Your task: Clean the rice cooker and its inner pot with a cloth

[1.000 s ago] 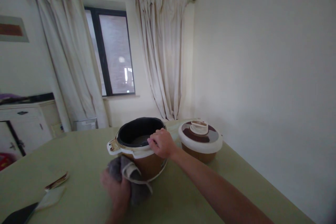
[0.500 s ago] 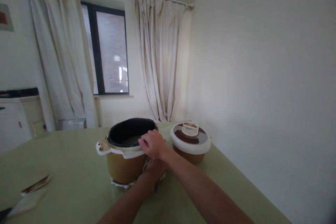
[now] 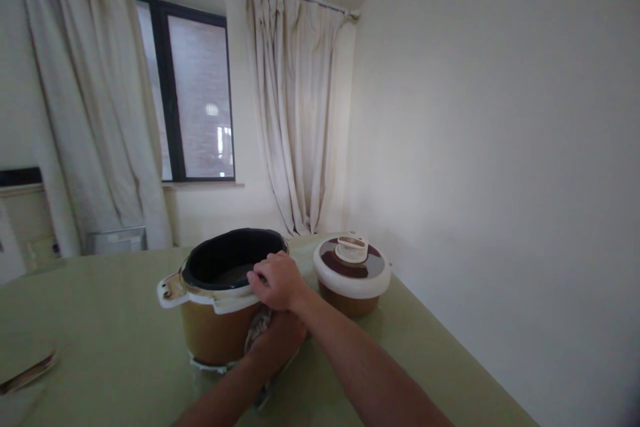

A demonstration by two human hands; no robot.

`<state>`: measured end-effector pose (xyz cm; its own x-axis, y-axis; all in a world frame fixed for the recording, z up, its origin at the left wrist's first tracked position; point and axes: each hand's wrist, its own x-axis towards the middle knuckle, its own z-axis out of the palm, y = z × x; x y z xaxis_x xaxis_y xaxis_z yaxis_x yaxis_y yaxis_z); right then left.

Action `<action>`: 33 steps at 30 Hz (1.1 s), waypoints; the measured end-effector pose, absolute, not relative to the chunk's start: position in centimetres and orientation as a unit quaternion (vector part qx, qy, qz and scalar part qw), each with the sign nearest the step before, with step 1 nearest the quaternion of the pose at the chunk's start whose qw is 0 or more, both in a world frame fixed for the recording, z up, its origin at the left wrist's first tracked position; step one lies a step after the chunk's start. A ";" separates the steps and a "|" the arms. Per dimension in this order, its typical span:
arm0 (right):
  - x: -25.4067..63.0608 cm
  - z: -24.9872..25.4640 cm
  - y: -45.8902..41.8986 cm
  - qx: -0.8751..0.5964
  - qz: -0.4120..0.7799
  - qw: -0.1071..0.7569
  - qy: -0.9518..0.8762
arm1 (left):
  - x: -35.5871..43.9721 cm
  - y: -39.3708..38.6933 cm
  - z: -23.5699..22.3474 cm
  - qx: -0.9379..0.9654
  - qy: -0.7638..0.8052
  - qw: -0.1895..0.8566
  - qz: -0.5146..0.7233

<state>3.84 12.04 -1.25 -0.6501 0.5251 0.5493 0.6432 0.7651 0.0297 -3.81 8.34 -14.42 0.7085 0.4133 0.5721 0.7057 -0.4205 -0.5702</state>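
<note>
A brown cooker pot [image 3: 213, 333] with a white rim and a black inner bowl stands open on the green table [image 3: 100, 353]. My right hand [image 3: 274, 280] is closed over the pot's rim on its right side. Under it, my left hand [image 3: 278, 341] presses a grey cloth [image 3: 257, 327] against the pot's right wall, fingers wrapped on the cloth. The pot's lid [image 3: 351, 267], white with a brown top and a white knob, lies on the table just to the right of the pot.
A flat booklet [image 3: 25, 368] lies near the table's left edge. Behind the table are a dark-framed window [image 3: 193, 110], cream curtains [image 3: 295, 113] and a white cabinet [image 3: 20, 213]. A bare white wall [image 3: 500, 147] runs along the table's right side.
My left hand with the cloth has moved from the pot's front to its right side, under my right hand. The view has turned to the right, so the pot sits further left.
</note>
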 end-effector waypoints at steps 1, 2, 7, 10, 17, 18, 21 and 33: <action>3.8 -1.3 12.0 -0.324 -0.110 0.268 -0.901 | -5.4 7.6 -14.6 -0.827 -0.319 0.427 -0.180; 3.8 -1.2 12.0 -0.324 -0.108 0.271 -0.900 | -7.3 6.7 -14.6 -0.828 -0.298 0.436 -0.188; 4.0 -1.2 12.0 -0.313 -0.094 0.267 -0.907 | -15.8 2.7 -12.2 -0.795 -0.282 0.455 -0.287; 4.1 -1.2 12.1 -0.316 -0.098 0.257 -0.908 | -17.6 1.0 -9.9 -0.807 -0.270 0.427 -0.305; 3.9 -1.6 12.0 -0.323 -0.102 0.243 -0.909 | -18.3 -0.4 -2.2 -0.663 -0.424 0.290 -0.544; 3.9 -1.6 12.0 -0.322 -0.102 0.246 -0.909 | -18.4 0.2 -0.8 -0.620 -0.470 0.274 -0.566; 3.9 -1.5 11.8 -0.327 -0.100 0.254 -0.905 | -18.4 3.0 2.3 -0.701 -0.560 0.152 -0.414; 3.6 -1.6 10.5 -0.329 -0.099 0.270 -0.899 | -19.1 9.8 5.2 -0.724 -0.680 0.007 -0.119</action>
